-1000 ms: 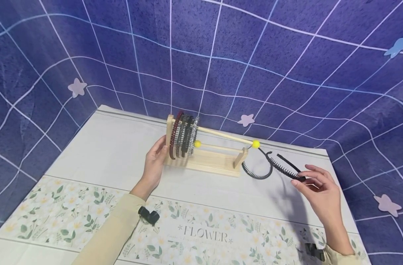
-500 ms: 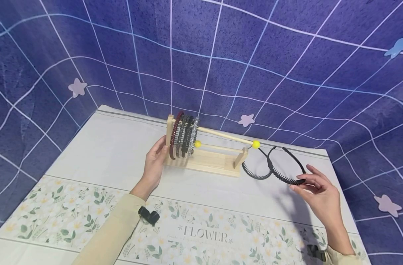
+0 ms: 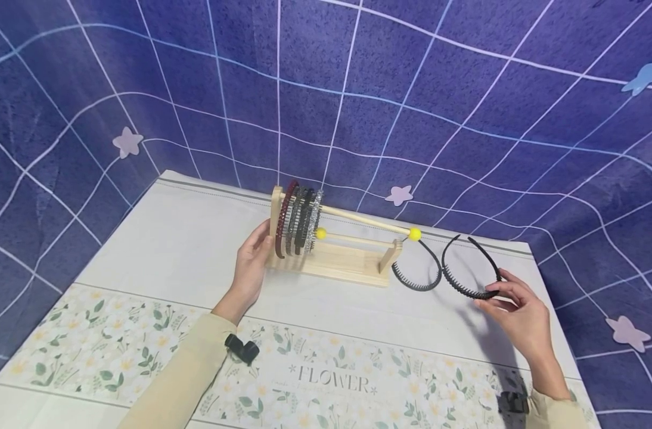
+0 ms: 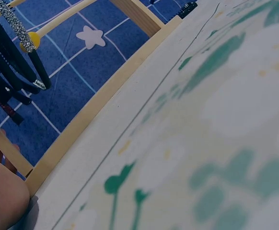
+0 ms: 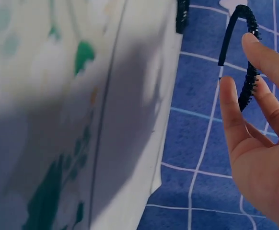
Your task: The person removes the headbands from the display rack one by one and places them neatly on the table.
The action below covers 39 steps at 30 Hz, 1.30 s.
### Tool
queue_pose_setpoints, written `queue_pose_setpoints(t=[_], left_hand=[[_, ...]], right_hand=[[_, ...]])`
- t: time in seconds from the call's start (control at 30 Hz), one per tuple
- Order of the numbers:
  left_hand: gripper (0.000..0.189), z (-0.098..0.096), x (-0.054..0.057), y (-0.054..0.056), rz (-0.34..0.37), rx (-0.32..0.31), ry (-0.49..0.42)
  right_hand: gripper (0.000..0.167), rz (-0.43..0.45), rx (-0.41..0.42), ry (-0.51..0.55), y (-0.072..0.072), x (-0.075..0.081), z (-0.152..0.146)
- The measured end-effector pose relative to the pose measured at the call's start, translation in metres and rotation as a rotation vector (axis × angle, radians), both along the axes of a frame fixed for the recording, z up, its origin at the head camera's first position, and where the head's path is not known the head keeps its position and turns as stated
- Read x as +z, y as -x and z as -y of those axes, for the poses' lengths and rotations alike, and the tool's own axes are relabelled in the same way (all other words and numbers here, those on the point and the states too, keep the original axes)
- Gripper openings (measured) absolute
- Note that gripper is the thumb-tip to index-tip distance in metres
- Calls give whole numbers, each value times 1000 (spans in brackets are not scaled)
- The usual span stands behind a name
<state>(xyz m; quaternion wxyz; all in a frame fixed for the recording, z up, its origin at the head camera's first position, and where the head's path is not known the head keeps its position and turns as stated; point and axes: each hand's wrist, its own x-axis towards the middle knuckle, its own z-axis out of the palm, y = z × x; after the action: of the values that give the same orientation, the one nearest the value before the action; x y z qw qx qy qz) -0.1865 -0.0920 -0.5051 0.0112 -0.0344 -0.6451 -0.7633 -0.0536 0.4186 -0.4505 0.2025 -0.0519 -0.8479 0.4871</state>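
Note:
My left hand (image 3: 248, 262) grips the left upright of a wooden headband stand (image 3: 353, 262); in the left wrist view its fingers show behind the post. Several headbands (image 3: 304, 220), dark red, black and glittery silver, hang on the stand's upper rod near that upright. At the right, my right hand (image 3: 521, 322) pinches a black toothed headband (image 3: 468, 292) between thumb and fingers, its open ends pointing away from me. The right wrist view shows that headband (image 5: 249, 19) side-on. Another black toothed headband (image 3: 424, 289) is just right of the stand, partly behind it; I cannot tell whether the two touch.
Yellow balls cap the upper rod (image 3: 366, 218) and the lower rod (image 3: 358, 238). A white tablecloth (image 3: 160, 238) with a flower band covers the table. Behind the table's back edge hangs a blue curtain (image 3: 283, 131) with grid lines and stars.
The headband in my right hand has turned from nearly edge-on to showing its full curve, and its far part has shifted right, off the other black headband. My left hand keeps its place.

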Motion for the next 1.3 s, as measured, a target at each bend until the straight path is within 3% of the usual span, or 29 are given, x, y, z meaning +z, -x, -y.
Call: queue_pose_setpoints(t=[0.3,0.6,0.8,1.1,1.3], left_hand=[[55,-2,2,0,-4,4,-6],[56,-2,4,0,-4,2,14],[56,-2,3,0,-3,6,1],[56,-1,1,0,3,8,-14],[56,0,1,-1,5,8,-31]], right_hand=[[38,74,-27,-110,5,-13,-19],[37,102,-21,-331,13,-16,-29],[38,130,-49,-363,14,-19,-31],[40,173,6,-380,14,-24,-35],[39,221,-8,-450,16,-25,-36]])
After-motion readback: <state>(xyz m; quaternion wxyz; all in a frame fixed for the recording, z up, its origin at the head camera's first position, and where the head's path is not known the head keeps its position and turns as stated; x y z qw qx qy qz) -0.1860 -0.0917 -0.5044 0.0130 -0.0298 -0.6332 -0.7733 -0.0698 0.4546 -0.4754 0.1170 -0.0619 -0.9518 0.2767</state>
